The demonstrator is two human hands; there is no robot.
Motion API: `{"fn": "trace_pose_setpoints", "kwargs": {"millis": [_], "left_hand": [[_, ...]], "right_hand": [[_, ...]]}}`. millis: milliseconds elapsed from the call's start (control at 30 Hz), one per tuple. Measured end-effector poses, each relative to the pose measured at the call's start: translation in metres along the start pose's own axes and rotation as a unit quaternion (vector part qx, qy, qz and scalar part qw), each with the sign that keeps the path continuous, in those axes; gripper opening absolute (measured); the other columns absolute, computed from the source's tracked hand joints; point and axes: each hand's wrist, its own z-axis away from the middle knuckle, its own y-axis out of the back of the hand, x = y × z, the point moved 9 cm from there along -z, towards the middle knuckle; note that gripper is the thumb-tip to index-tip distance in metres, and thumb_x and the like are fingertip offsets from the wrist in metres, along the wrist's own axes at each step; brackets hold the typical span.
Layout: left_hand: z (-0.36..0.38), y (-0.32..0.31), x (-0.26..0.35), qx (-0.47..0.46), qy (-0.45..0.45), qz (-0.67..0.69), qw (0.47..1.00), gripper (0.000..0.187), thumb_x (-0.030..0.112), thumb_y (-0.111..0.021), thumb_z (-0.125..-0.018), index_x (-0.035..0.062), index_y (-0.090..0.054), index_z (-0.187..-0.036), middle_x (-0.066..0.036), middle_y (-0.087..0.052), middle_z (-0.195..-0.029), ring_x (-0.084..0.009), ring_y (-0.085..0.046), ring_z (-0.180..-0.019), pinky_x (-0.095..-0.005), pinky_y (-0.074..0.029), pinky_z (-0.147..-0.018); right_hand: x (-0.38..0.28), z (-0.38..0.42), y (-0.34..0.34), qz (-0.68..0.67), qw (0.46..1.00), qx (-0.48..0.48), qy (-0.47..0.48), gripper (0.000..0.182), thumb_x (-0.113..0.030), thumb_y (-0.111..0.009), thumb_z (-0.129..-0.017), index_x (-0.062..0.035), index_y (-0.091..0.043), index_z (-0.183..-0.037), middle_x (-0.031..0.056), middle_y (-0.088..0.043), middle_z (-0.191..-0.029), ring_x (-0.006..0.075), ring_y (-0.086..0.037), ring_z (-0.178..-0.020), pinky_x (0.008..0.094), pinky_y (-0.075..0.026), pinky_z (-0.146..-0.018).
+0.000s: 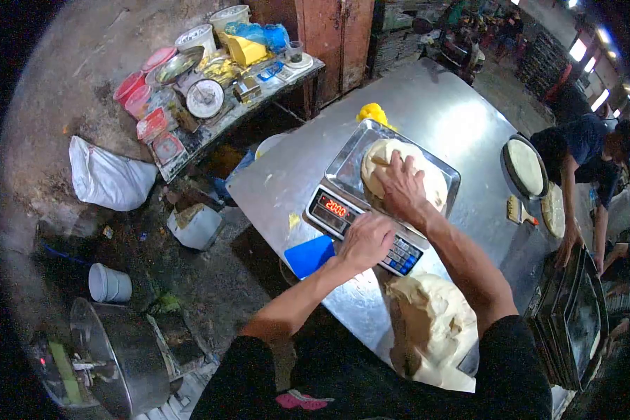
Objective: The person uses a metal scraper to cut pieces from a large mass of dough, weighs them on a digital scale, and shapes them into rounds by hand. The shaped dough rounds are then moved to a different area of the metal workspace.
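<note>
My right hand [401, 183] lies on top of a lump of pale dough [432, 187], its fingers spread over it. The dough rests in the metal tray [344, 170] of a digital scale [316, 211], whose red display appears to read 2000. My left hand [368, 240] is curled over the scale's front panel beside the blue keys. A blue dough scraper [309, 257] shows beside my left wrist; whether the hand holds it is hidden. A larger mass of dough [437, 329] sits on the table in front of me.
The metal table [287, 180] also carries a yellow bundle [374, 114], a brush [516, 210] and a round pan of dough [525, 166]. At right a person [586, 143] bends over stacked black trays [570, 318]. A cluttered bench [248, 112] stands at left, with buckets on the floor.
</note>
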Motion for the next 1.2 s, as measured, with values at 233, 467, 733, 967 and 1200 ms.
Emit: {"fn": "trace_pose_setpoints", "kwargs": {"millis": [233, 467, 733, 967, 1200], "left_hand": [[-0.036, -0.028, -0.043, -0.043, -0.006, -0.143, 0.989, 0.013, 0.014, -0.060, -0.078, 0.0019, -0.062, -0.076, -0.013, -0.061, -0.081, -0.0310, -0.058, -0.079, -0.0424, -0.046, -0.075], [-0.057, -0.073, -0.065, -0.196, 0.045, -0.243, 0.949, 0.032, 0.023, -0.059, -0.081, -0.0001, -0.062, -0.103, -0.013, -0.059, -0.099, -0.0305, -0.054, -0.096, -0.0439, -0.043, -0.078], [-0.064, -0.082, -0.071, -0.223, 0.085, -0.262, 0.935, 0.040, 0.024, -0.055, -0.085, 0.0074, -0.054, -0.122, -0.014, -0.050, -0.122, -0.0336, -0.048, -0.109, -0.0485, -0.040, -0.083], [-0.063, -0.088, -0.075, -0.214, 0.076, -0.282, 0.932, 0.042, 0.025, -0.054, -0.086, 0.0102, -0.051, -0.126, -0.015, -0.050, -0.127, -0.0378, -0.049, -0.113, -0.0525, -0.042, -0.085], [-0.096, -0.123, -0.035, -0.157, 0.183, 0.607, 0.758, 0.070, 0.052, -0.053, -0.088, 0.0075, -0.036, -0.139, -0.012, -0.051, -0.129, -0.0259, -0.051, -0.117, -0.0376, -0.042, -0.097]], "right_hand": [[0.146, -0.012, -0.036, -0.679, 0.668, 0.136, -0.273, 0.027, -0.004, -0.056, -0.068, 0.0038, -0.063, -0.093, 0.0152, -0.063, -0.078, 0.0249, -0.062, -0.069, 0.0340, -0.052, -0.066], [0.187, 0.007, -0.055, -0.889, 0.288, 0.240, -0.262, 0.018, -0.008, -0.049, -0.075, 0.0047, -0.058, -0.084, 0.0155, -0.061, -0.080, 0.0290, -0.064, -0.072, 0.0408, -0.055, -0.067], [0.230, 0.012, 0.039, -0.872, 0.302, 0.331, -0.196, 0.022, -0.005, -0.047, -0.076, 0.0056, -0.058, -0.092, 0.0161, -0.062, -0.088, 0.0292, -0.063, -0.079, 0.0415, -0.054, -0.075], [0.232, 0.050, 0.139, -0.860, 0.317, 0.386, -0.102, 0.035, -0.004, -0.043, -0.076, 0.0059, -0.056, -0.107, 0.0207, -0.063, -0.102, 0.0334, -0.062, -0.093, 0.0446, -0.050, -0.089], [0.185, 0.175, 0.194, -0.841, 0.253, 0.467, -0.097, 0.033, -0.014, -0.048, -0.077, 0.0024, -0.058, -0.104, 0.0147, -0.065, -0.100, 0.0268, -0.064, -0.086, 0.0391, -0.051, -0.085]]}}
